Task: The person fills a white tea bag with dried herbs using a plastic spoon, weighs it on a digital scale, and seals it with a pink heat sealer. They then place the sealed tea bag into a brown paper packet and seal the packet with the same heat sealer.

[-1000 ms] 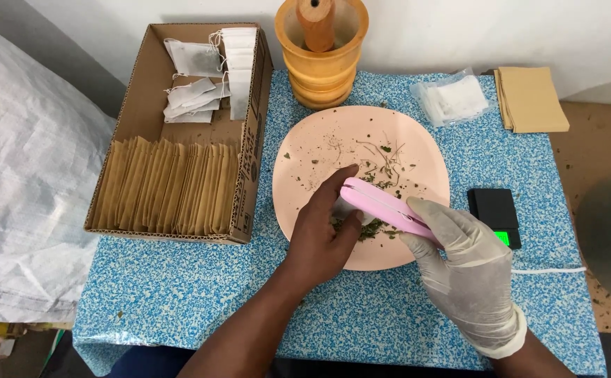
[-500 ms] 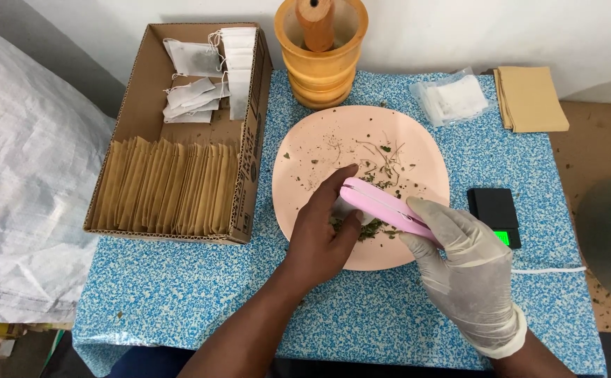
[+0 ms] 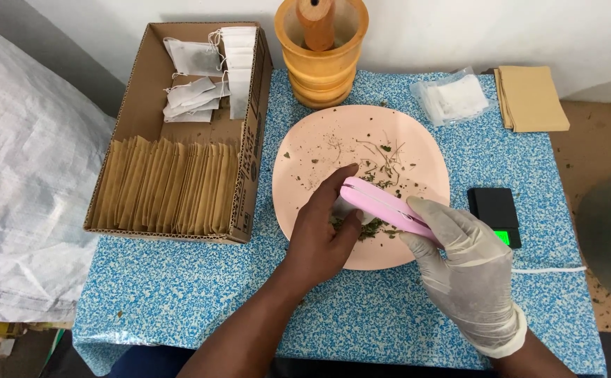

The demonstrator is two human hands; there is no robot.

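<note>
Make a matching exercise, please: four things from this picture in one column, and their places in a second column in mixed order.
Things:
1. wooden mortar
2. cardboard box
3. small black scale
4. pink plate

Places:
A. under both hands
B. at the left side of the table
C. to the right of the plate
D. at the far edge, by the wall

Pairs: 1-D, 2-B, 3-C, 4-A

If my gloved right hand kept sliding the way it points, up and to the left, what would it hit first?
Most likely the bare left hand, which already touches the pink tool that the gloved right hand holds above the pink plate.
</note>
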